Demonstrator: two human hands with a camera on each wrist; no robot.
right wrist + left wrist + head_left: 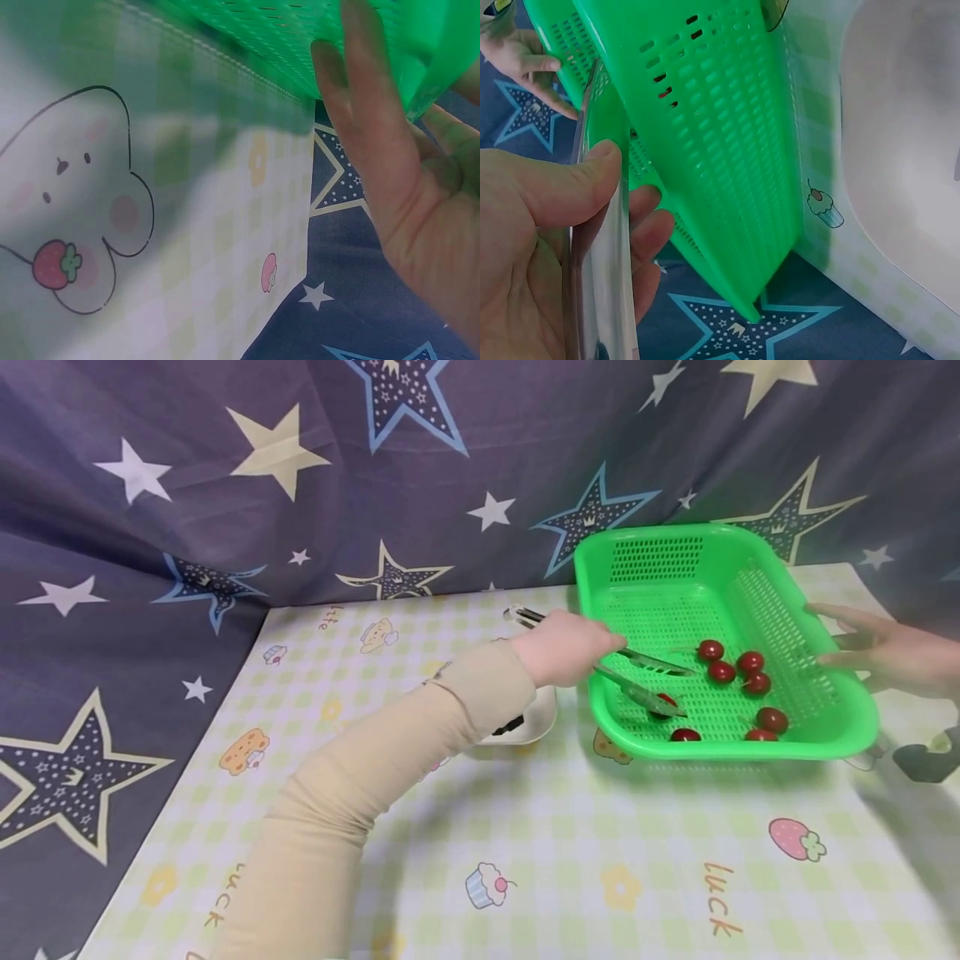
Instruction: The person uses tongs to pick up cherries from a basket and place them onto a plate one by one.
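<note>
My left hand (564, 647) grips a pair of metal tongs (637, 687), and its thumb lies along one arm of them in the left wrist view. The tongs reach over the left wall of a green plastic basket (723, 748), arms spread apart. One tong tip overlaps a dark red cherry (663, 706). Several more cherries (722, 672), some with stems, lie on the basket floor to the right and front. At the basket's right side is my right hand (888, 647), fingers straight and spread against the wall (382, 135).
A white bowl (542, 718) stands left of the basket, partly hidden under my left forearm. Behind the table hangs a dark curtain (420, 510) with stars. A checked tablecloth (555, 827) with printed cartoons covers the table.
</note>
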